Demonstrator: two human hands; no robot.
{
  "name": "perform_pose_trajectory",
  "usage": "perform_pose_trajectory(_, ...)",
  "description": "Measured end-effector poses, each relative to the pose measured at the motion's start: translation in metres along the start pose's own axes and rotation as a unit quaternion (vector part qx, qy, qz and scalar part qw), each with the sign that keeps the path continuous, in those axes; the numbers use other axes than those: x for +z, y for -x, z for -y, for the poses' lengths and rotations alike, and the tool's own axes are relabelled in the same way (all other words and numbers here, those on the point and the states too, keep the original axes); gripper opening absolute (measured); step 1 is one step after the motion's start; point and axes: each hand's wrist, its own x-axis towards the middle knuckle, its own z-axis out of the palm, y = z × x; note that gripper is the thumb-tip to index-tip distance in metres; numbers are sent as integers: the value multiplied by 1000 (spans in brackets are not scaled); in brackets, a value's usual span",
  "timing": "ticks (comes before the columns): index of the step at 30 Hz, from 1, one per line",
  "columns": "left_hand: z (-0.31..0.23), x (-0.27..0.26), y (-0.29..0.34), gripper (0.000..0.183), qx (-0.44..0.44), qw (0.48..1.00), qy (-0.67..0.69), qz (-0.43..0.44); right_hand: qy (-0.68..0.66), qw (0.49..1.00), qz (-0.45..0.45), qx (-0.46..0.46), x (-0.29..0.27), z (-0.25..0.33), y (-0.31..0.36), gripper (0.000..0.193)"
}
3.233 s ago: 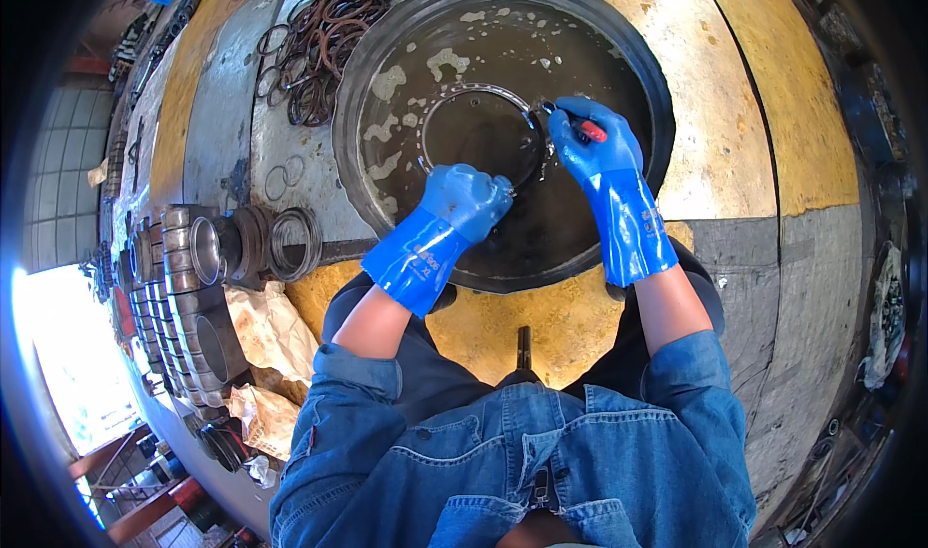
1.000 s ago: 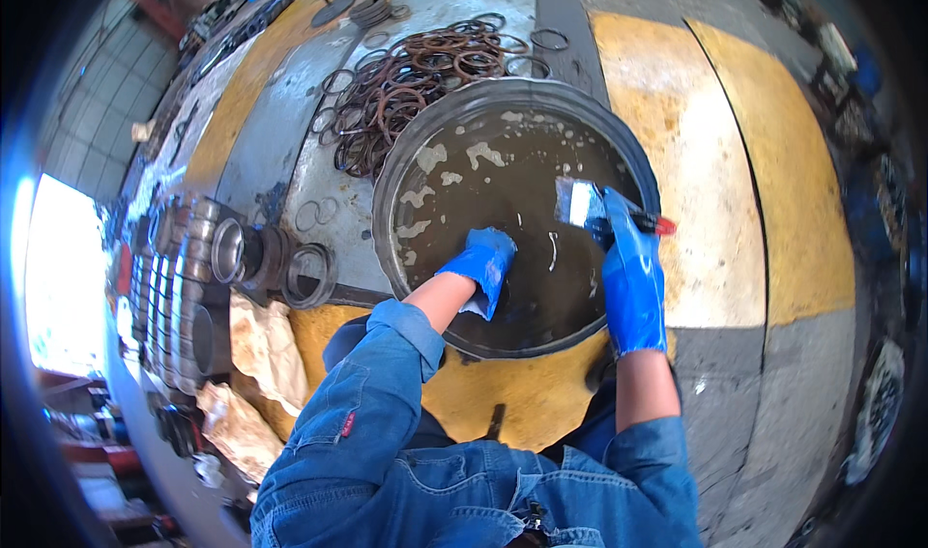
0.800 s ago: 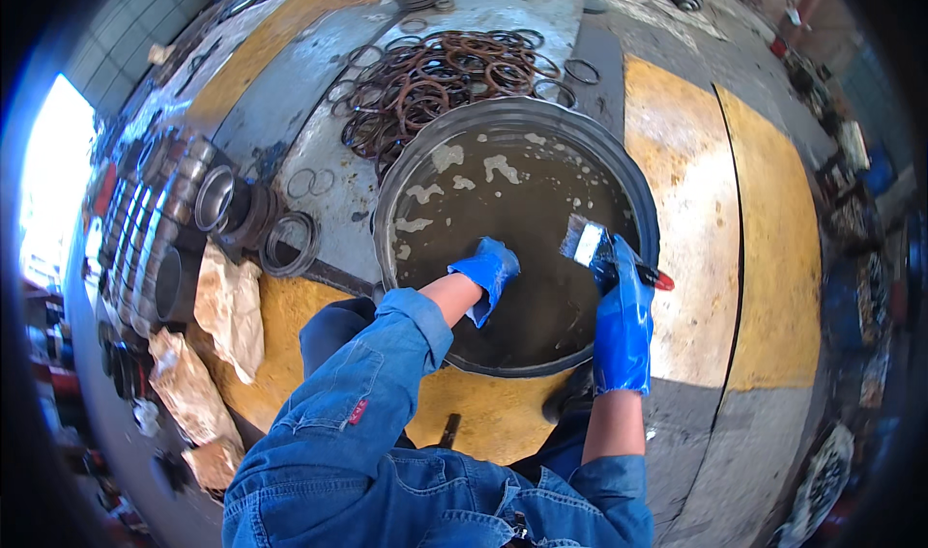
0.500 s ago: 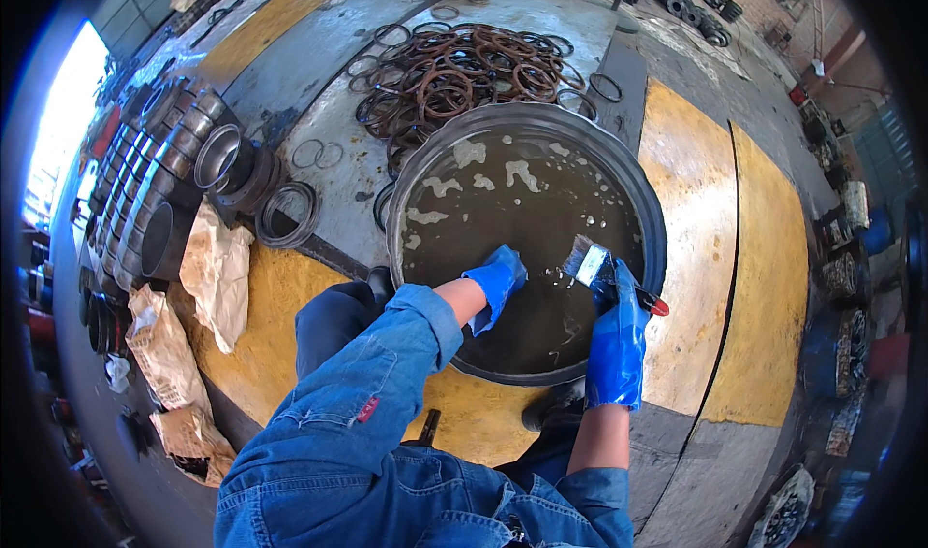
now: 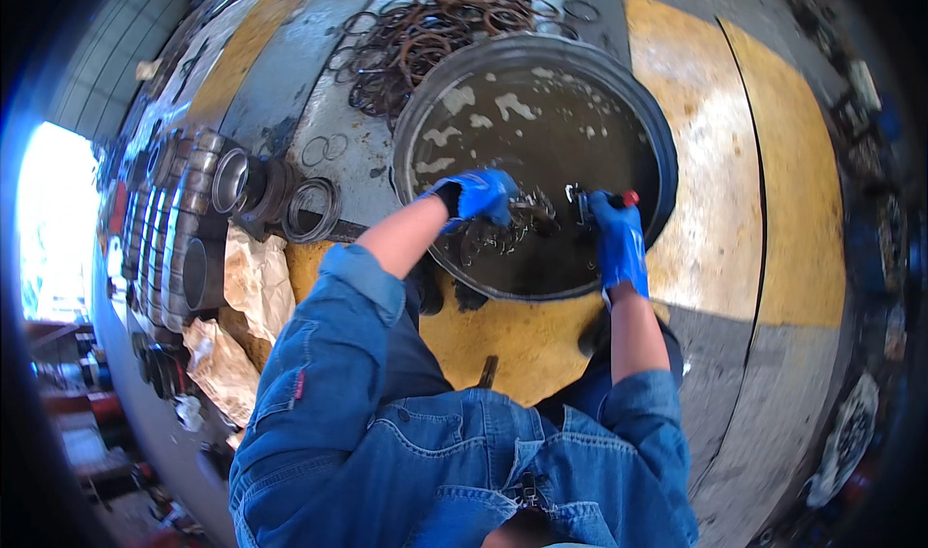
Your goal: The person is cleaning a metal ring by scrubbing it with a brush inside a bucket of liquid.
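A wide round metal tub (image 5: 414, 113) of murky brown liquid (image 5: 570, 152) stands in front of me. My left hand (image 5: 483, 198), in a blue rubber glove, is closed just above the liquid near the tub's left side. Beside its fingers the surface is stirred and glinting; a dark curved shape shows there, too unclear to name. In my right hand (image 5: 619, 239), also gloved in blue, is a paintbrush with a red-tipped handle (image 5: 629, 198). Its metal band is at the liquid near the right wall, and the bristles are hidden.
Beyond the tub lies a heap of rusty metal rings (image 5: 425, 45). Stacked metal cylinders (image 5: 174, 229), a few loose rings (image 5: 311, 210) and crumpled brown paper (image 5: 259, 277) are on the left. Yellow and grey floor plates (image 5: 696, 161) run along the right.
The view has shifted, so the tub sits higher. My left hand has turned and the liquid beside it is now stirred. The brush has dipped from above the liquid down to it.
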Motion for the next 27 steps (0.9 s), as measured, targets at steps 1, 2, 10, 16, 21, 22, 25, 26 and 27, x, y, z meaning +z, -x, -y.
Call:
perform_pose_trajectory(1,-14,-10,3,41,-19,1000,21,2,51,998,-6,33,-6,1,-2,24)
perform_pose_trajectory(2,-29,-21,10,42,-41,998,42,5,74,996,-23,54,-10,-2,1,24)
perform_pose_trajectory(10,-47,-61,59,40,-159,888,409,-140,-97,992,43,-66,4,30,8,34)
perform_pose_trajectory(16,8,-3,35,27,-24,874,466,-139,-84,963,171,-192,80,30,36,28)
perform_pose_trajectory(21,-23,21,34,22,-136,831,497,-207,-25,972,90,-216,71,-9,-6,27)
perform_pose_trajectory(22,-26,19,40,23,-146,833,494,-205,-39,991,29,-128,75,0,-5,23)
perform_pose_trajectory(25,-16,19,41,31,-157,831,495,-198,24,999,-11,21,60,-3,-32,22)
perform_pose_trajectory(26,-11,20,40,31,-157,834,487,-206,47,996,-26,69,50,-4,-45,23)
perform_pose_trajectory(27,-15,20,27,31,-144,838,484,-206,74,990,-98,69,34,-33,-67,26)
